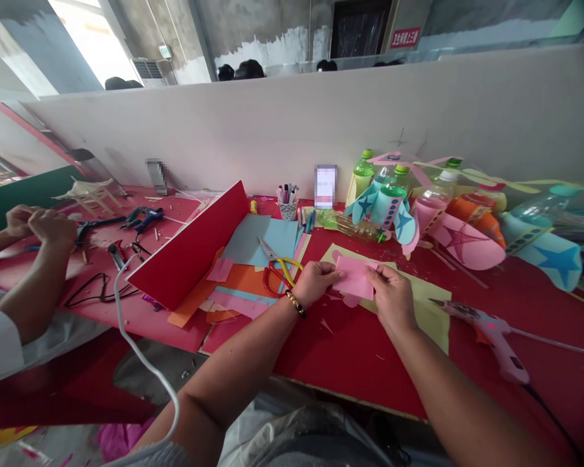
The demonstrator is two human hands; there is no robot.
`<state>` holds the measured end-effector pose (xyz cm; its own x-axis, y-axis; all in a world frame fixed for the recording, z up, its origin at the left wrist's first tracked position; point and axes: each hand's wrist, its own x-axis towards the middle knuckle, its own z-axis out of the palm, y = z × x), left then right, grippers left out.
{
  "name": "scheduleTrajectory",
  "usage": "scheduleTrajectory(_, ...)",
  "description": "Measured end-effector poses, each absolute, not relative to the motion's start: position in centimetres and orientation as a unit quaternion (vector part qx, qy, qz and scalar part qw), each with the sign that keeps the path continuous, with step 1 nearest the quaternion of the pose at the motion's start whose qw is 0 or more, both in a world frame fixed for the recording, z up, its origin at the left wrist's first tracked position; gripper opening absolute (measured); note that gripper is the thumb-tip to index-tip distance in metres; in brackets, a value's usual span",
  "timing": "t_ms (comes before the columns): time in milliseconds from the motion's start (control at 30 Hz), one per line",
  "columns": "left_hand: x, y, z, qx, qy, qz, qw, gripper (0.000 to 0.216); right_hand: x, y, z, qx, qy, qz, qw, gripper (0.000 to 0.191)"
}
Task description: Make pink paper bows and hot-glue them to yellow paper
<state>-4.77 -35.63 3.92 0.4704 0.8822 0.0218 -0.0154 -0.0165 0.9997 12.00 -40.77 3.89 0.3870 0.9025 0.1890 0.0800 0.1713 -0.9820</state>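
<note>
My left grip [316, 282], a beaded bracelet [296, 303] at its wrist, pinches one side of a pink card [353, 275] over the red tabletop [340, 350], as I watch remotely through the head camera. My right grip [393, 293] is closed on the card's other side, thumb on its upper face. The card, held out between the two, hovers above a pale yellow sheet [425, 314] and some pink scraps [351, 301].

Scissors [271, 256] lie just beside my left grip (one handle red, the other yellow), resting across blue paper [263, 237] and orange paper [243, 277]. Well to the right, a glue gun [491, 332] lies with its nozzle over the yellow sheet's edge.

Behind the card, bottles [392, 206] dressed in blue, pink and orange paper crowd near the white partition [272, 139]; another bottle [353, 225] lies on its side. A pen cup [288, 209] and a phone [326, 187] stand to their left.

Beyond a red board [194, 250] at left, a co-worker's hands [53, 227] are close together near hand tools [146, 220]; what they hold I cannot tell.
</note>
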Motion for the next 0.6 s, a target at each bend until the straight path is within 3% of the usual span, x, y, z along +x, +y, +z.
scheduleTrajectory(200,-5.0,-35.5,4.4,0.588,0.368,0.396,0.602,0.049,11.7,-40.7,4.3,-0.524,-0.422,0.395,0.626,0.031)
scheduleTrajectory(367,-5.1,-35.4,4.5,0.577,0.384,0.429,0.580,0.049,11.6,-41.2,4.8,-0.497,-0.426,0.491,0.575,0.026)
scheduleTrajectory(600,-5.0,-35.6,5.2,0.566,0.396,0.446,0.569,0.051,11.4,-41.3,4.4,-0.526,-0.418,0.490,0.555,0.030)
